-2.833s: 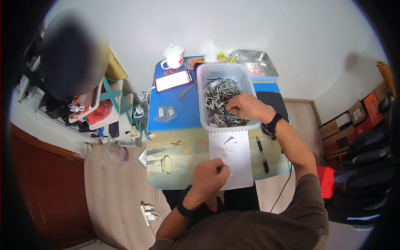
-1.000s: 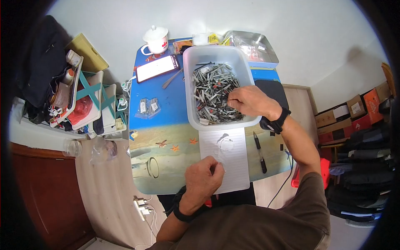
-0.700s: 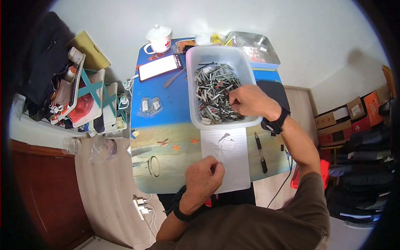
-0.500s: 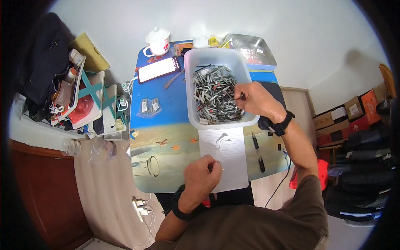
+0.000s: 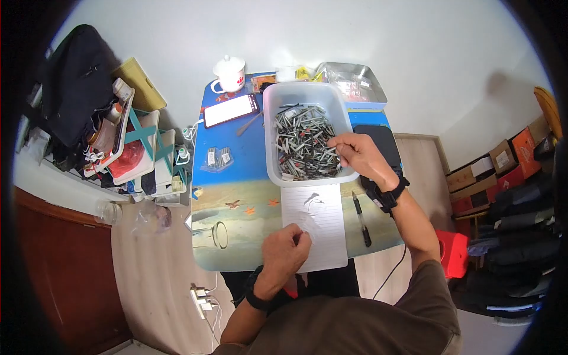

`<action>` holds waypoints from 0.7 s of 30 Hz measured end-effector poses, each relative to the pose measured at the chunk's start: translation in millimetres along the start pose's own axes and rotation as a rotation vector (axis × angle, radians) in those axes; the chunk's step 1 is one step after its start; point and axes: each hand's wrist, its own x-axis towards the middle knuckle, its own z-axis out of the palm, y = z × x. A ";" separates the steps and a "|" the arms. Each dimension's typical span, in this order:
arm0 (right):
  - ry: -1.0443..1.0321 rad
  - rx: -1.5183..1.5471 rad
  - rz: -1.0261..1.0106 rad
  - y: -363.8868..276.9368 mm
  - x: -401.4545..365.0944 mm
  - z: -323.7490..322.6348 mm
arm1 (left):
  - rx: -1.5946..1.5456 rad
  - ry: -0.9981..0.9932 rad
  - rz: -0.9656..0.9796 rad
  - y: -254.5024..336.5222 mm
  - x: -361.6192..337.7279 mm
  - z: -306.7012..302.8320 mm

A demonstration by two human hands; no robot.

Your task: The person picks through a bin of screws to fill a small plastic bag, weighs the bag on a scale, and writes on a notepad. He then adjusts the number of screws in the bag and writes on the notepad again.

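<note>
The little metal pieces [image 5: 302,142] lie in a big heap in the white bin [image 5: 269,148] on the blue table [image 5: 248,148]; they are thin and all mixed up, so I think one could slip from the fingertips and drop back in the heap, or catch on its neighbours and drag them up too; a piece could also fall over the bin's near edge onto the notepad [image 5: 319,219] just below it, or roll off the table; the pen [image 5: 360,220] beside the notepad lies near the wrist and could get bumped.

The right hand [image 5: 358,155] is over the right side of the bin; its fingers are bent and drawn close together, with the tips down at the heap; they touch the pieces, but I cannot tell if they have one pinched.

The left hand [image 5: 286,251] rests on the near end of the notepad; it is curled up tight like a fist, thumb against finger; anything inside is too small to see.
</note>
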 end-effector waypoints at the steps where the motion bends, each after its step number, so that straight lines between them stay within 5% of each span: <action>1: -0.008 0.097 0.074 -2.8 -3.9 -1.4 | 0.001 0.001 0.003 -0.8 0.8 0.6; 5: -0.045 0.564 0.172 -4.5 -33.1 -5.2 | -0.032 -0.019 -0.050 0.4 1.4 -1.8; 11: -0.128 0.783 0.209 -41.7 -131.7 30.6 | -0.051 -0.003 -0.013 -8.1 -0.9 4.4; 15: -0.531 0.955 0.330 -54.0 -212.2 54.9 | -0.202 -0.103 -0.131 -18.2 -1.3 7.6; 16: -0.615 0.799 0.044 -57.9 -222.5 64.8 | -0.195 -0.104 -0.132 -17.9 -1.5 6.4; 17: -0.824 0.777 0.138 -66.3 -232.7 62.5 | -0.218 -0.114 -0.154 -17.3 -1.8 5.3; 18: -0.816 0.785 0.135 -66.5 -237.7 70.7 | -0.241 -0.126 -0.176 -16.3 -2.2 4.1; 20: -0.986 0.855 -0.413 -64.4 -245.3 86.7 | -0.282 -0.127 -0.208 -11.5 -1.6 1.3; 21: -0.981 0.858 -0.415 -65.2 -245.8 83.2 | -0.331 -0.120 -0.248 -8.7 -2.2 0.2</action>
